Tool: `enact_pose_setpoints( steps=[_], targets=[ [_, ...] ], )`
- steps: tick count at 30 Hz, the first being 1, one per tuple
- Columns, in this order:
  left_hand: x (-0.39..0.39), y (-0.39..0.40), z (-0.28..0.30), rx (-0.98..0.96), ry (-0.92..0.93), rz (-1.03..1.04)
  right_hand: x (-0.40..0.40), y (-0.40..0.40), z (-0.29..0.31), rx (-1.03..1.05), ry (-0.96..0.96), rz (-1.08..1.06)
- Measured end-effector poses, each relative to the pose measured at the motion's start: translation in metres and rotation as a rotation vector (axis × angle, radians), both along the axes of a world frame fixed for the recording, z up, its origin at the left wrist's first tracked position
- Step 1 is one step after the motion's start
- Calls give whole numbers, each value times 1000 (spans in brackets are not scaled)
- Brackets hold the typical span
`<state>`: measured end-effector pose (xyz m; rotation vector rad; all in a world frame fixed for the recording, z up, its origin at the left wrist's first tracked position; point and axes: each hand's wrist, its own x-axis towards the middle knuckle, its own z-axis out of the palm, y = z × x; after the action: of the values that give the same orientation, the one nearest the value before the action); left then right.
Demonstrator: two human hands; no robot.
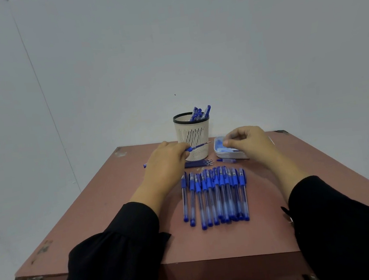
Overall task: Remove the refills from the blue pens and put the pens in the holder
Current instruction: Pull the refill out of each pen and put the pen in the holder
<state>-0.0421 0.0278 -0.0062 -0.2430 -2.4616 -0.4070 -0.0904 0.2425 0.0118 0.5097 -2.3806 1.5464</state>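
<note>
The person's left hand [166, 159] grips one blue pen [197, 147] with the fingers curled around it. The pen's long axis goes almost sideways, from the left of the table to the right, and its bare refill tip points to the right, in front of the holder [192, 136] and toward the right hand [247, 140]. The other end of this pen shows past the left side of the hand. The right hand is over the white tray [228, 152], fingers bent together as if pinching something small; I cannot tell what it pinches, if anything. I think the next move is for the right hand to come across and pull the refill out along this sideways line, because the tip is already turned to it.

The holder stands at the far edge of the table [118, 216] and has several blue pens in it, leaning to the right. The tray seems to hold small blue parts, too blurred to name. Some dark refills [197, 163] lie just in front of the holder. Nearer to the person, a row of pens [215, 196] lies side by side, their long axis pointing away from the person, not yet done.
</note>
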Motion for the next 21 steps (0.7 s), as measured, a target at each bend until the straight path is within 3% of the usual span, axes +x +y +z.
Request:
enact_pose_setpoints(
  steps=[6, 9, 18, 21],
  targets=[
    [0, 0, -1, -7, -18, 1, -7, 0, -11, 477, -81, 7],
    [0, 0, -1, -8, -26, 6, -6, -1, -9, 584, -50, -10],
    [1, 2, 0, -14, -45, 12, -9, 2, -12, 560, -24, -41],
    [2, 2, 0, -16, -51, 16, -7, 3, -8, 565, 62, -72]
  ],
)
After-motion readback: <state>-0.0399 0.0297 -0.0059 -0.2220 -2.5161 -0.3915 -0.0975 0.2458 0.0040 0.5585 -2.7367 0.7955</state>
